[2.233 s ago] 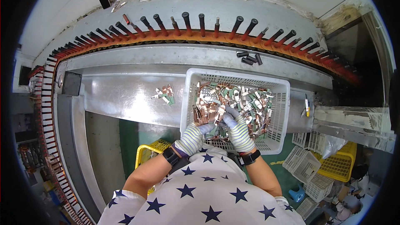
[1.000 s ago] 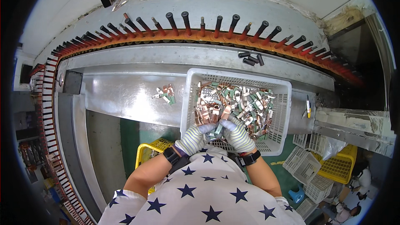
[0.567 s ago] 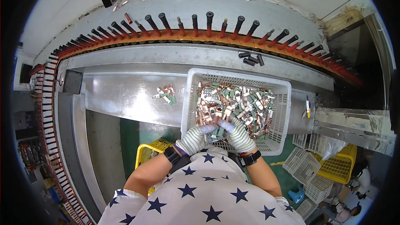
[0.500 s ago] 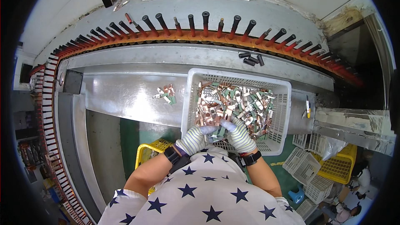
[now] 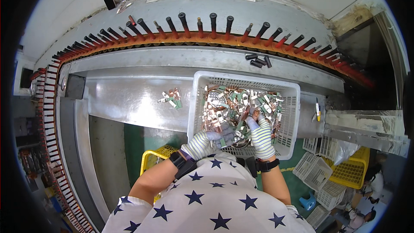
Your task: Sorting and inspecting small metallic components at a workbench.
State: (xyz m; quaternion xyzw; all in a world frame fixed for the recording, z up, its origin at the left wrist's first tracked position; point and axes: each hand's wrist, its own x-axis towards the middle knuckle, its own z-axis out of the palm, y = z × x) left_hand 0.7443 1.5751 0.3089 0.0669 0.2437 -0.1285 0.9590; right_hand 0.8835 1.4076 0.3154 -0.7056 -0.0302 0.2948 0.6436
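Note:
A white slatted plastic basket (image 5: 246, 77) stands in front of me, filled with a loose heap of small flat parts (image 5: 212, 118) in white, green and copper colours. At its near edge my left hand (image 5: 202, 144), in a striped knit glove, is closed around a few green and grey flat parts (image 5: 223, 142). Farther in on the right, my right hand (image 5: 261, 138), gloved alike, reaches down into the heap. Its fingers are drawn together among the parts, and I cannot make out what is between them.
Behind the basket runs a curved conveyor (image 5: 207, 37) with upright red and black pegs. Several black caps (image 5: 258, 60) lie on its ledge. A small pile of parts (image 5: 172, 98) rests on the metal table at left. Yellow crates (image 5: 350, 170) stand at right, a cutter (image 5: 318, 110) nearer.
My right hand has moved away from the left hand, farther into the basket and to the right. My left hand stays nearly in place with its parts. The conveyor pegs have shifted sideways.

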